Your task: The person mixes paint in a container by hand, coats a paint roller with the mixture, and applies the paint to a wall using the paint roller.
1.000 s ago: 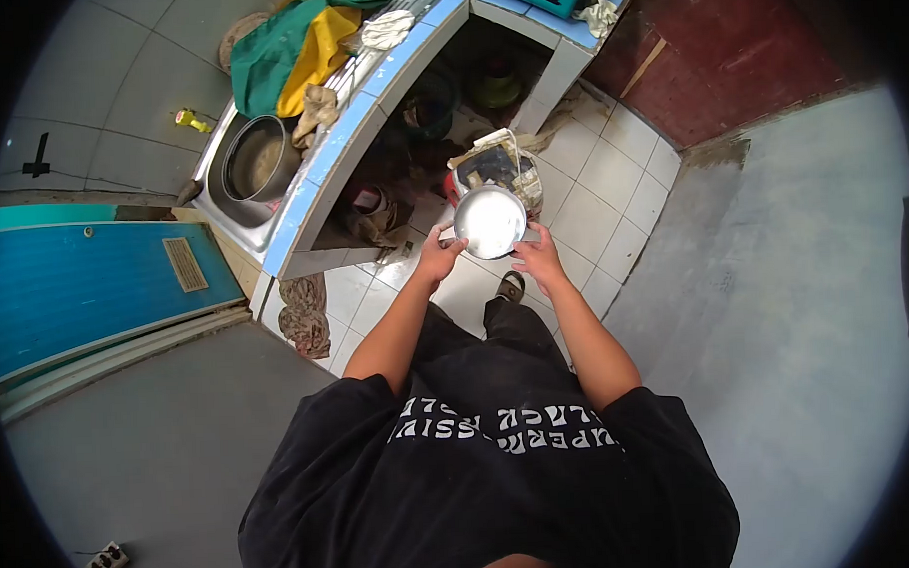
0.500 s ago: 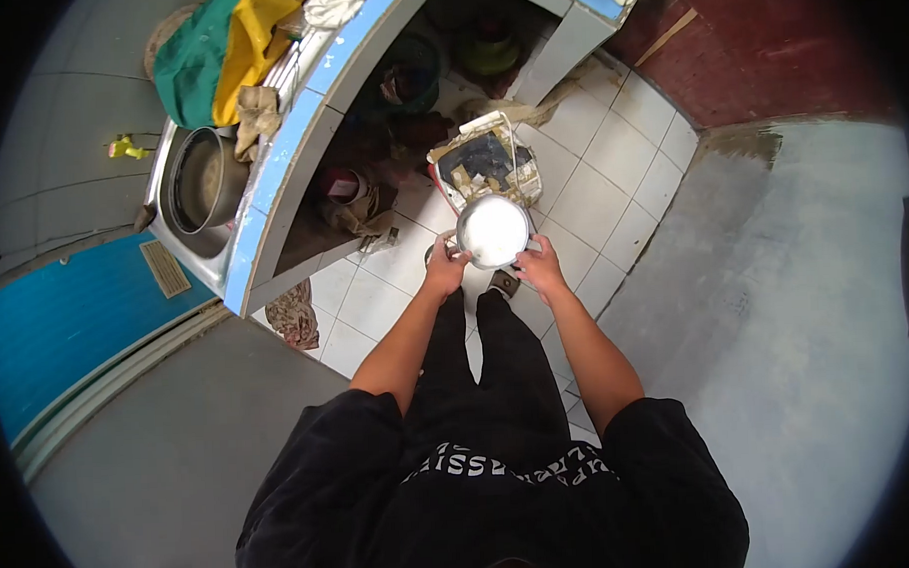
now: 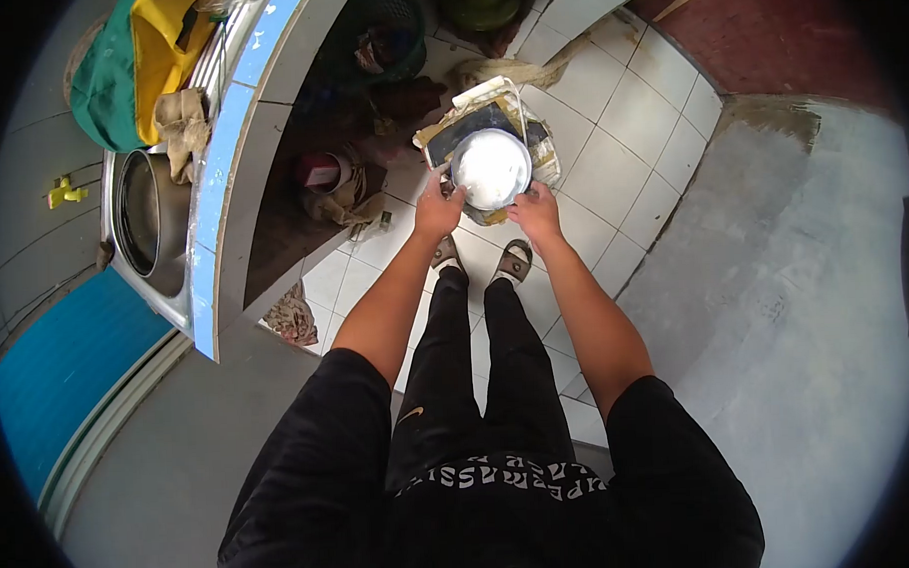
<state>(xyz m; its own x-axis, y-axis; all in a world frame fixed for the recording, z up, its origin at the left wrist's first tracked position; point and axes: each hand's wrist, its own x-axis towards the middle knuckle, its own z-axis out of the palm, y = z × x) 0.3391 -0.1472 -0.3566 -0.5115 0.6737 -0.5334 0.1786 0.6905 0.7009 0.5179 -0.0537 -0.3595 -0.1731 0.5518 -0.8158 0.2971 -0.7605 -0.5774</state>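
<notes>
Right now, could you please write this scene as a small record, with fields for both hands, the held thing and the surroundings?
Left hand: holds the bowl's left side
Right hand: holds the bowl's right side
Held thing: round bowl, bright white inside; glare or contents, cannot tell
Behind bowl in view: paint-stained container with white roller; contact unclear
Sink: large pot inside
Beside sink: green and yellow cloth
Floor: white tiles

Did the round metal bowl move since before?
Yes. Judged against the smeared container on the floor, the round metal bowl has moved forward in view, now overlapping more of it.
</notes>
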